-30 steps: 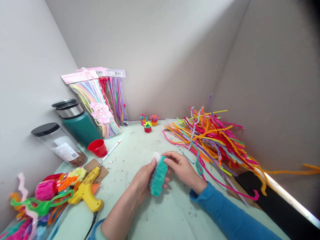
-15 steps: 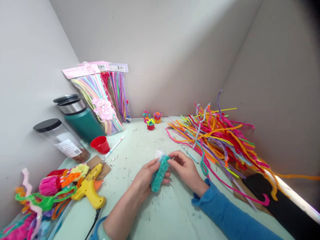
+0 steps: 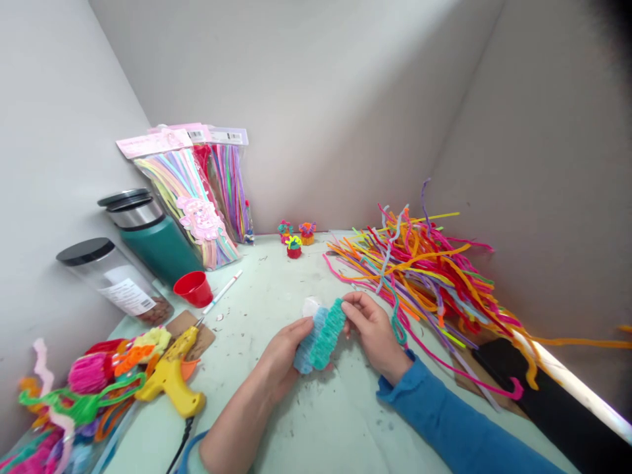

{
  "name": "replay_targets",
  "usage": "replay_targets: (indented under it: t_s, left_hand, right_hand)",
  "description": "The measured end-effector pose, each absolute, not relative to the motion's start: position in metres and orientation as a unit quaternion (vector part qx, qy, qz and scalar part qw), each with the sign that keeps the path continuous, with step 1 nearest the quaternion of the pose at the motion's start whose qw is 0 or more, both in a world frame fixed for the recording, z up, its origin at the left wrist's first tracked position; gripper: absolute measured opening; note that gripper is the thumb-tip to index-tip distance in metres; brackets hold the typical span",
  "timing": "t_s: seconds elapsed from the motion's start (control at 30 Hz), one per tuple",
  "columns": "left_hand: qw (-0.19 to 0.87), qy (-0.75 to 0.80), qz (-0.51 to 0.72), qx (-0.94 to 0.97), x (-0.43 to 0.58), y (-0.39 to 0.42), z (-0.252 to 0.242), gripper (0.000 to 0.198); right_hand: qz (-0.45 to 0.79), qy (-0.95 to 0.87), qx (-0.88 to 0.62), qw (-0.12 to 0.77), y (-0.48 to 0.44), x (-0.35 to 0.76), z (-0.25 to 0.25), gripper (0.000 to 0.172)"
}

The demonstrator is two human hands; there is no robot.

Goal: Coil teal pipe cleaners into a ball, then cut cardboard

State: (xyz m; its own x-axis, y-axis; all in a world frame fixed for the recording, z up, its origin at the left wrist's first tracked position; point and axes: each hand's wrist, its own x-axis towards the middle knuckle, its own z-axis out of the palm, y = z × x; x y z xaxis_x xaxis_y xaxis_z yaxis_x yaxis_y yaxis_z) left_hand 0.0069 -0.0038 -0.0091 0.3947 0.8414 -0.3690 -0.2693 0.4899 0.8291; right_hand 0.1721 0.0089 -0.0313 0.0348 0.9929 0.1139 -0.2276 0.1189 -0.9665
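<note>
A fuzzy coiled piece (image 3: 322,337) of teal and light blue pipe cleaner is held between both hands just above the pale green table (image 3: 316,421). My left hand (image 3: 282,355) grips its lower end with the fingers curled round it. My right hand (image 3: 369,328) pinches the upper teal end with thumb and fingers. A small white bit shows behind the top of the piece. A blue sleeve covers my right forearm.
A big loose heap of coloured pipe cleaners (image 3: 424,270) lies at the right. A yellow glue gun (image 3: 172,375), a red cup (image 3: 193,288), a teal flask (image 3: 153,240), a clear jar (image 3: 114,282) and pipe cleaner packs (image 3: 197,197) stand at the left. Three small figures (image 3: 295,238) sit at the back.
The coiled piece has turned and tilted, so that a light blue strip now shows beside the teal one. My right hand has moved up to its top end.
</note>
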Motion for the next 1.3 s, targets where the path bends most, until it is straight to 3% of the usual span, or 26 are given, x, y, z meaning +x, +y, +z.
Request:
replay_targets:
  t_s: [0.23,0.3,0.4,0.47,0.53,0.73,0.87,1.1,1.3]
  left_hand:
    - [0.754,0.363,0.341,0.429,0.01,-0.008,-0.005,0.034]
    - [0.69,0.412,0.364,0.472,0.01,-0.006,-0.008,0.037]
    - [0.509,0.477,0.397,0.596,0.01,-0.004,-0.012,0.041]
    - [0.403,0.466,0.406,0.675,0.011,-0.006,-0.012,0.042]
    - [0.368,0.435,0.406,0.715,0.011,-0.008,-0.01,0.042]
    - [0.484,0.492,0.413,0.595,0.011,-0.006,-0.008,0.047]
    - [0.598,0.443,0.364,0.559,0.013,-0.006,-0.009,0.045]
    - [0.626,0.451,0.373,0.515,0.014,-0.007,-0.008,0.041]
    - [0.607,0.454,0.387,0.526,0.015,-0.007,-0.009,0.04]
  right_hand:
    - [0.493,-0.462,-0.448,0.585,0.008,0.167,-0.032,0.02]
    - [0.477,-0.469,-0.469,0.577,0.006,0.164,-0.032,0.023]
    - [0.49,-0.499,-0.476,0.533,0.003,0.16,-0.031,0.024]
    - [0.51,-0.515,-0.457,0.516,0.002,0.158,-0.032,0.024]
    - [0.518,-0.513,-0.448,0.518,0.002,0.158,-0.033,0.025]
    - [0.54,-0.505,-0.439,0.51,0.001,0.162,-0.03,0.025]
    - [0.555,-0.521,-0.417,0.497,-0.003,0.159,-0.024,0.022]
    - [0.414,-0.524,-0.464,0.582,-0.002,0.159,-0.032,0.021]
    - [0.43,-0.561,-0.453,0.543,-0.006,0.157,-0.029,0.021]
